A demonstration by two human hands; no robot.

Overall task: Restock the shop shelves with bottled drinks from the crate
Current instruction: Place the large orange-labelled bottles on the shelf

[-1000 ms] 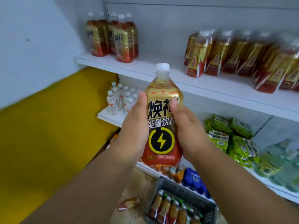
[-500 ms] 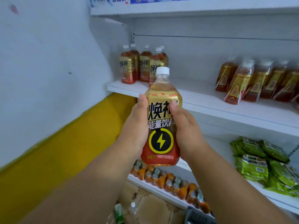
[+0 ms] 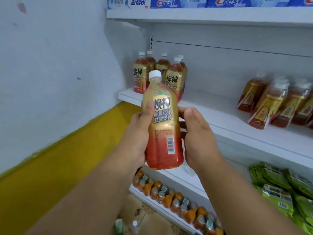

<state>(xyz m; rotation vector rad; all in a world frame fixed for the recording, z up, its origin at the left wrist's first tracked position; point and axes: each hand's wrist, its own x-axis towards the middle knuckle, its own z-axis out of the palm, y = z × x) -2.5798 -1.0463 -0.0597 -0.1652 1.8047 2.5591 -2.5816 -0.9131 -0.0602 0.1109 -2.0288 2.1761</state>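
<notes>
I am gripping a bottle [image 3: 162,126] in my left hand [image 3: 138,138], thumb lying up the front of the label and the fingers curled round behind it, so the bottle is standing nearly upright with its white cap [image 3: 155,74] leaning slightly away to the left. The barcode side of the label is facing me. My right hand [image 3: 198,136] is sitting just beside the bottle on its right, fingers loosely bent and the palm turned toward it; the fingertips are reaching behind the bottle, and I cannot tell whether they are touching it. Just past the cap, beyond my left hand, a group of matching bottles [image 3: 174,78] is standing at the left end of a white shelf [image 3: 237,126], close to the wall. Further along that shelf, well off to the right of my right hand, a row of darker drink bottles [image 3: 271,104] is leaning together. Above both hands, boxes of toothpaste [image 3: 227,2] are lining the top shelf [image 3: 203,14]. Below my hands, orange bottles [image 3: 177,199] are lying in a line on a lower shelf, and green packets [image 3: 284,189] are piling up under my right forearm.
</notes>
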